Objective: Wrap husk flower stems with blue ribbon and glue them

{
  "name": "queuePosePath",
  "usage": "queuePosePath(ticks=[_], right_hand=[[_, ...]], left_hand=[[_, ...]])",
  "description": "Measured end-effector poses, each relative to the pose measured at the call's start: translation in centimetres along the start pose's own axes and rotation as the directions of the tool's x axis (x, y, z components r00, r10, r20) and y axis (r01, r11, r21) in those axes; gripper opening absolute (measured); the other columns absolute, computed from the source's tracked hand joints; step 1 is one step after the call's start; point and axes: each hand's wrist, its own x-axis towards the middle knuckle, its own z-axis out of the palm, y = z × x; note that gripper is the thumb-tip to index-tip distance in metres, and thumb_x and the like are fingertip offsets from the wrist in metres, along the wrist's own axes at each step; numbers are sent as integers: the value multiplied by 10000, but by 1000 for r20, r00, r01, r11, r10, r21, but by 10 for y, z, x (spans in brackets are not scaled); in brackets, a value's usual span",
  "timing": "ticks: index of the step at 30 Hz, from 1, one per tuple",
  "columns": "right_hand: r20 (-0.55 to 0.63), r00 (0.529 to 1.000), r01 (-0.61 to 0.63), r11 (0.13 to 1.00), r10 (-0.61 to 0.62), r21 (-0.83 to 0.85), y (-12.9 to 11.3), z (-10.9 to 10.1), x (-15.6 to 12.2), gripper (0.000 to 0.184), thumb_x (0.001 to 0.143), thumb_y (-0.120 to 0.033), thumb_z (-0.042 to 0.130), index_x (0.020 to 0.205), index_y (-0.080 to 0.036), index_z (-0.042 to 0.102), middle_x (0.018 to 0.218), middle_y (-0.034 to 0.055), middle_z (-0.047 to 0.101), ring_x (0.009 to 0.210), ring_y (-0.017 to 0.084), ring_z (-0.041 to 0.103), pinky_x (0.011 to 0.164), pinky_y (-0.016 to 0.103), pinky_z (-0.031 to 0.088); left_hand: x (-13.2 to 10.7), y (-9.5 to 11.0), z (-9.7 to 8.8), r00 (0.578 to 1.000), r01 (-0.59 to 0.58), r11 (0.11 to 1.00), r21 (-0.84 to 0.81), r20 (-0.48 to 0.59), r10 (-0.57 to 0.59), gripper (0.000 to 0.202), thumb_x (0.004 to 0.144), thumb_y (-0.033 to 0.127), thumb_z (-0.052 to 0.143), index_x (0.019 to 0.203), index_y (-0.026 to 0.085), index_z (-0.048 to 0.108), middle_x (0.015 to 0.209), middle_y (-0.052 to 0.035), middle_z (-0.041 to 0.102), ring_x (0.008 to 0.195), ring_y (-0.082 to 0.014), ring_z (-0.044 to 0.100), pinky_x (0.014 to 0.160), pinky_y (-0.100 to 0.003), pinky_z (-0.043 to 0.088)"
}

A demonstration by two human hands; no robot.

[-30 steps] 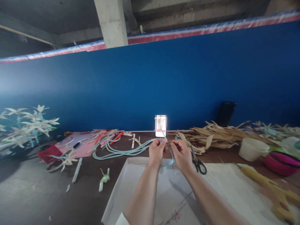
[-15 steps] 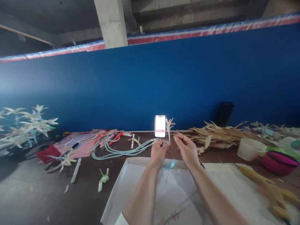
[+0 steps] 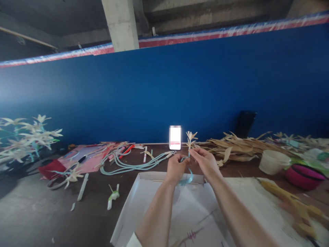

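Observation:
Both my hands are raised above the far edge of a white cardboard tray [image 3: 128, 219]. My left hand [image 3: 175, 168] is closed around the lower stem of a small pale straw flower [image 3: 191, 136], and a light blue ribbon [image 3: 187, 177] hangs from it. My right hand [image 3: 205, 163] pinches the stem just below the flower head, fingers pressed together. The flower stands upright between the two hands.
A lit phone [image 3: 175, 137] leans on the blue wall. Dried husks [image 3: 239, 147], a white cup [image 3: 272, 162] and a pink bowl [image 3: 304, 176] lie right. Light blue cords [image 3: 133, 164], pink paper [image 3: 87, 157] and finished straw flowers [image 3: 28, 135] lie left.
The straw flower has come up from between my hands to stand upright. My right hand moved in from beside the stem to pinch it. The scissors on the table are now hidden.

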Motion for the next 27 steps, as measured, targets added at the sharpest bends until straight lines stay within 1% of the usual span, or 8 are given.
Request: queuePosePath(ticks=[4, 10, 15, 17, 22, 27], right_hand=[[110, 989, -116, 982, 100, 149, -4, -1, -1, 261, 642, -414, 624, 784, -198, 656, 454, -45, 470, 411, 108, 391, 419, 234, 264], [213, 967, -191, 954, 142, 230, -5, 0, -4, 267, 640, -318, 631, 861, -173, 664, 468, -41, 443, 416, 85, 364, 398, 201, 209], [230, 961, -219, 926, 151, 309, -2, 1, -4, 268, 624, -298, 648, 850, -155, 653, 471, -46, 428, 396, 64, 339, 369, 192, 168], [241, 958, -232, 917, 157, 324, -2, 1, -4, 269, 620, -296, 654, 851, -158, 644, 471, -51, 422, 393, 60, 337, 368, 190, 169], [263, 947, -267, 907, 185, 325, -4, 1, -5, 270, 610, -295, 668, 846, -167, 636, 462, -59, 409, 386, 52, 320, 373, 188, 161], [255, 945, -282, 905, 205, 317, -6, 2, -5, 259, 606, -286, 667, 837, -173, 637, 455, -58, 412, 389, 65, 336, 383, 204, 196]], left_hand=[[-1, 3, -2, 1000, 7, 1000, 13, 5, -7, 163, 654, 285, 601, 719, 151, 667, 614, -10, 590, 561, -108, 482, 543, -211, 370], [0, -1, -1, 1000, 10, 1000, -10, 12, -10, 199, 654, 334, 608, 716, 151, 655, 612, -6, 586, 531, -98, 458, 509, -204, 353], [0, -1, -1, 1000, 9, 1000, 21, 6, -9, 216, 654, 355, 614, 721, 154, 657, 637, -10, 602, 560, -101, 481, 539, -206, 371], [-1, 0, -1, 1000, 12, 1000, 24, 16, -12, 227, 654, 365, 616, 722, 152, 654, 657, -15, 609, 580, -107, 497, 548, -209, 380], [0, -3, -1, 999, 23, 999, 26, 40, -24, 278, 655, 413, 617, 745, 153, 651, 641, -5, 596, 553, -98, 479, 523, -206, 372], [1, -5, 0, 1000, 22, 1000, 11, 14, -23, 297, 644, 437, 627, 726, 152, 647, 592, 14, 557, 518, -82, 438, 501, -197, 348]])
